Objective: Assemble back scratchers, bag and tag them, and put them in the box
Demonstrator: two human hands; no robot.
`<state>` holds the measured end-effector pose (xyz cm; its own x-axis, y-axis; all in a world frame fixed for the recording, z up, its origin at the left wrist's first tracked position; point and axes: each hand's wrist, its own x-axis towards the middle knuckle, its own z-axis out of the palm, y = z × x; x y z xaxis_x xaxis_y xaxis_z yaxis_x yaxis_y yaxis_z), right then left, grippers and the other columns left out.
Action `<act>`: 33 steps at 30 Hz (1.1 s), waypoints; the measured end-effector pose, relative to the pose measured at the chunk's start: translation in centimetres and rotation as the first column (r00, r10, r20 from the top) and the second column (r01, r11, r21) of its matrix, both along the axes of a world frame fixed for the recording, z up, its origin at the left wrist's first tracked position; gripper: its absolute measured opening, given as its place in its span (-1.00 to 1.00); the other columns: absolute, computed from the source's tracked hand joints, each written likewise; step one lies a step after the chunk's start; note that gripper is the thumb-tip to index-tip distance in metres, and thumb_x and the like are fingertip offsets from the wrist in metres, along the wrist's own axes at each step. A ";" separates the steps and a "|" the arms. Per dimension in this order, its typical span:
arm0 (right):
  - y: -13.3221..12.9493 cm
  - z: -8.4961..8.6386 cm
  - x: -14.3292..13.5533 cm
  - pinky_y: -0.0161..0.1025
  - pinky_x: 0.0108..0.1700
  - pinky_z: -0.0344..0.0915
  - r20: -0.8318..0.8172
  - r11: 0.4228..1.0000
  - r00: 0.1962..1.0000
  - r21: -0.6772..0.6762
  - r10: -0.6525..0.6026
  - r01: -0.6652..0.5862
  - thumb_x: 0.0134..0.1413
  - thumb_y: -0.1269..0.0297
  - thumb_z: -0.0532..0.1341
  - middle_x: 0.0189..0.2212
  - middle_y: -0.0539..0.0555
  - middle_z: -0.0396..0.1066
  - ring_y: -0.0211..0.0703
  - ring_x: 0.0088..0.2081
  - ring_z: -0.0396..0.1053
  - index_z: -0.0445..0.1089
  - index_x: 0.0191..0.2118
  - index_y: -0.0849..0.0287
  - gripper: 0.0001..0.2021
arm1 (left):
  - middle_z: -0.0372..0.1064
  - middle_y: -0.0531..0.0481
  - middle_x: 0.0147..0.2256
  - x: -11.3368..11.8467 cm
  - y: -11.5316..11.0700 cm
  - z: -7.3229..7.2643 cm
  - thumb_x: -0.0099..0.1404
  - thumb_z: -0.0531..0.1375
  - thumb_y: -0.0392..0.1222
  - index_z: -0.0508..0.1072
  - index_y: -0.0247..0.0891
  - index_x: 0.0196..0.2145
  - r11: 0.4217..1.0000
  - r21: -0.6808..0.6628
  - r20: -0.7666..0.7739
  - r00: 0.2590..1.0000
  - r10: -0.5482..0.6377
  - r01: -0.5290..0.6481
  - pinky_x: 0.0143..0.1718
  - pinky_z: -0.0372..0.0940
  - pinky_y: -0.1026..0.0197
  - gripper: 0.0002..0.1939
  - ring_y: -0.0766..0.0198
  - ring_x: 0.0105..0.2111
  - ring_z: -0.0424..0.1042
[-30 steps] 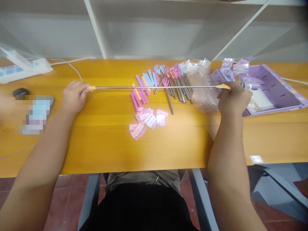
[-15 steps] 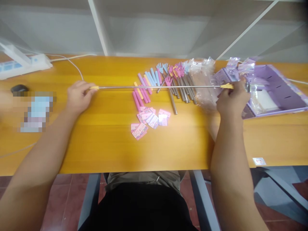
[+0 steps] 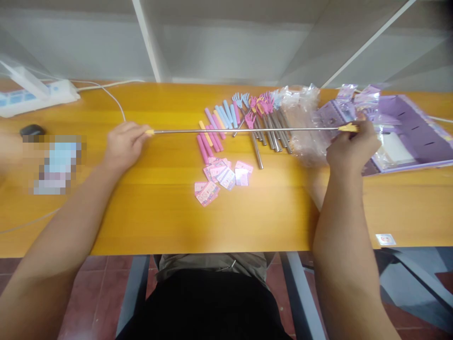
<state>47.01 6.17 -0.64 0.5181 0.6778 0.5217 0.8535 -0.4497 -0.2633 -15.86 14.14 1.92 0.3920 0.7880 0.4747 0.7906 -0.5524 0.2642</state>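
Note:
A telescopic back scratcher (image 3: 226,131) with a long thin metal rod stretches level across the view, held by both hands above the table. My left hand (image 3: 125,144) is closed round its yellow handle end. At the other end, my right hand (image 3: 352,144) grips the yellow claw-shaped head, which partly shows by the fingers. Behind the rod lie several back scratcher rods (image 3: 272,130) with pink, blue and orange hand-shaped heads. Beside them are several loose coloured handle tubes (image 3: 217,123) in pink, purple, blue and orange.
Small pink printed cards (image 3: 219,174) lie in front of the tubes. Clear plastic bags (image 3: 304,113) and a purple box (image 3: 424,127) are at the right. A power strip (image 3: 60,94), a black mouse-like object (image 3: 31,130) and a blurred-out rectangle (image 3: 62,160) are at the left.
Both hands have shifted slightly to the right in view, still holding the extended back scratcher. The view itself has moved a little; the pile looks unchanged.

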 end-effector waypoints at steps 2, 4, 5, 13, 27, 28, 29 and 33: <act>0.0 0.8 -2.0 -0.06 -0.11 0.26 -0.095 0.997 0.994 -0.057 -0.053 0.048 0.21 0.57 -0.04 -0.22 0.40 0.63 0.08 -0.23 0.49 0.57 0.12 0.33 -0.47 | 0.60 -0.04 -0.17 0.9 -0.5 -0.1 0.66 0.03 0.27 0.66 -0.11 -0.03 1.000 0.009 -0.004 1.000 -0.007 0.007 0.02 0.41 0.04 -0.47 0.11 -0.15 0.50; -0.1 1.6 -4.7 -0.09 -0.10 0.26 -0.144 0.988 0.990 -0.152 -0.005 -0.017 0.26 0.53 0.03 -0.24 0.35 0.64 0.05 -0.23 0.48 0.63 0.04 0.28 -0.55 | 0.60 -0.09 -0.20 2.2 -1.4 -0.1 0.66 0.04 0.22 0.67 -0.08 -0.04 1.000 0.013 -0.010 1.000 -0.019 0.019 -0.01 0.40 0.02 -0.52 0.03 -0.14 0.54; -0.1 2.0 -6.2 -0.09 -0.09 0.26 -0.140 0.978 0.988 -0.189 0.060 -0.087 0.32 0.48 0.06 -0.21 0.34 0.65 0.05 -0.21 0.48 0.63 0.08 0.27 -0.58 | 0.60 -0.10 -0.20 2.9 -2.0 -0.1 0.66 0.05 0.20 0.67 -0.07 -0.05 1.000 0.009 -0.008 1.000 -0.017 0.017 -0.02 0.40 0.00 -0.54 0.01 -0.13 0.55; -2.1 2.7 -18.8 -0.15 -0.23 0.21 0.057 0.882 0.928 -0.340 0.367 -0.328 0.37 0.38 0.06 -0.25 0.32 0.62 0.08 -0.31 0.50 0.52 0.21 0.27 -0.57 | 0.60 -0.09 -0.20 8.4 -8.1 1.1 0.69 0.05 0.07 0.67 -0.11 -0.03 0.979 -0.206 0.012 1.000 0.002 0.001 -0.13 0.35 0.06 -0.58 0.02 -0.15 0.57; -4.6 1.3 -25.2 -0.15 -0.40 -0.13 0.124 0.635 0.652 -0.417 0.748 -0.650 0.35 0.43 0.10 -0.50 0.15 0.52 -0.10 -0.50 0.35 0.58 0.13 0.29 -0.61 | 0.62 -0.09 -0.15 9.6 -9.8 0.8 0.69 0.03 0.10 0.65 -0.06 -0.01 0.937 -0.337 0.023 0.996 -0.087 0.090 -0.04 0.36 0.04 -0.58 0.00 -0.09 0.55; -4.6 1.5 -25.2 -0.15 -0.39 -0.11 0.119 0.633 0.648 -0.404 0.752 -0.660 0.35 0.40 0.11 -0.49 0.15 0.54 -0.09 -0.49 0.34 0.59 0.12 0.27 -0.62 | 0.61 -0.09 -0.16 9.5 -9.7 0.8 0.69 0.03 0.11 0.64 -0.07 -0.02 0.936 -0.338 0.014 0.995 -0.099 0.098 -0.04 0.36 0.04 -0.58 0.01 -0.10 0.54; -4.6 1.7 -25.1 -0.15 -0.38 -0.09 0.117 0.635 0.647 -0.383 0.754 -0.671 0.35 0.37 0.12 -0.46 0.15 0.55 -0.08 -0.47 0.35 0.59 0.12 0.23 -0.63 | 0.60 -0.09 -0.16 9.5 -9.6 0.7 0.69 0.02 0.12 0.62 -0.09 -0.04 0.932 -0.345 0.010 0.993 -0.118 0.114 -0.04 0.36 0.04 -0.58 0.01 -0.11 0.54; -4.2 3.1 -23.6 -0.16 -0.24 0.13 0.084 0.664 0.670 -0.272 0.738 -0.697 0.42 0.25 0.13 -0.35 0.14 0.59 -0.03 -0.36 0.40 0.60 0.05 0.11 -0.70 | 0.57 -0.11 -0.16 9.2 -8.9 0.2 0.67 0.05 0.06 0.50 -0.15 -0.10 0.901 -0.412 -0.013 0.988 -0.155 0.136 -0.13 0.33 0.06 -0.67 0.02 -0.17 0.52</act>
<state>23.40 1.94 2.46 -0.2590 0.8968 0.3588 0.9526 0.2985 -0.0584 -6.65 5.23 2.09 0.5306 0.8414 0.1025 0.7257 -0.5134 0.4580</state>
